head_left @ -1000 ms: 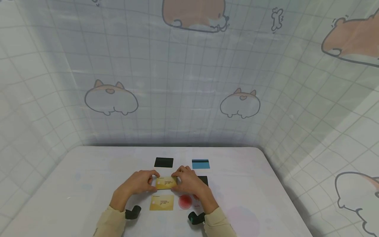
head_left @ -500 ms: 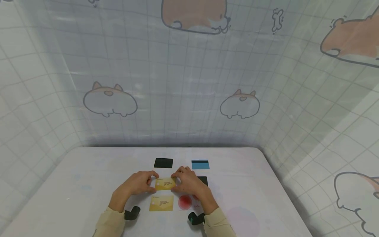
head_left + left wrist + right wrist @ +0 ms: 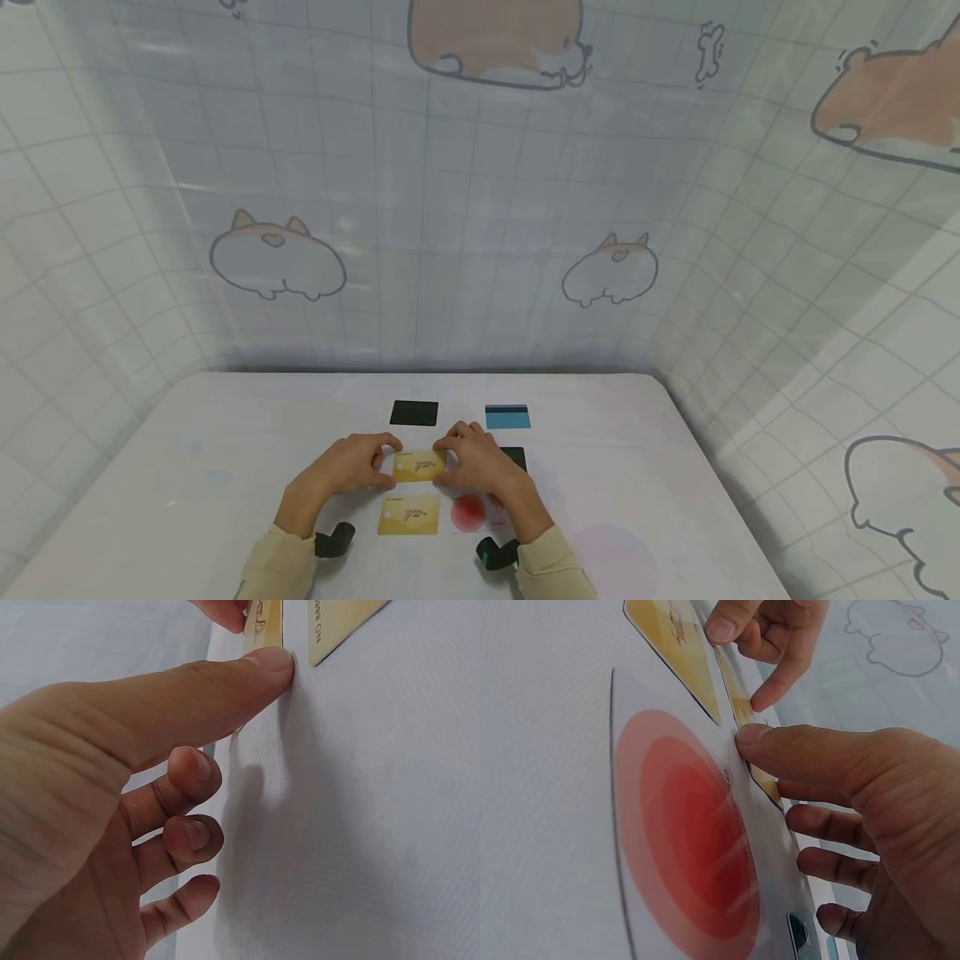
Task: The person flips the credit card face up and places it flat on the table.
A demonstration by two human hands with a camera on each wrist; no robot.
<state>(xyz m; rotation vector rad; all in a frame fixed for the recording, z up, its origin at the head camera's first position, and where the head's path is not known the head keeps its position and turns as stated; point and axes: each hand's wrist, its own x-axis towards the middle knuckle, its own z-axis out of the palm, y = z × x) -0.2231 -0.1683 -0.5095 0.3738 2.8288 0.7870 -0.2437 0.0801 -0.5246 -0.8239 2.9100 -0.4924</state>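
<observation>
A gold card (image 3: 417, 467) lies on the white table between both hands. My left hand (image 3: 348, 463) holds its left end between thumb and forefinger, the other fingers loosely bent. At the opposite end my right hand (image 3: 480, 462) has its thumb at the near edge and forefinger at the far edge. In the right wrist view the right thumb (image 3: 751, 736) touches the gold card's edge. Just nearer the person lies a second gold card (image 3: 408, 516). Beside that, a white card with red circles (image 3: 468, 512) is partly hidden under the right wrist.
Farther back lie a black card (image 3: 415, 413) and a blue card with a dark stripe (image 3: 507, 416). Another dark card (image 3: 516, 457) is mostly covered by the right hand. Dark wrist-worn devices (image 3: 335, 540) sit at both wrists. A patterned curtain (image 3: 450, 317) rises behind the table.
</observation>
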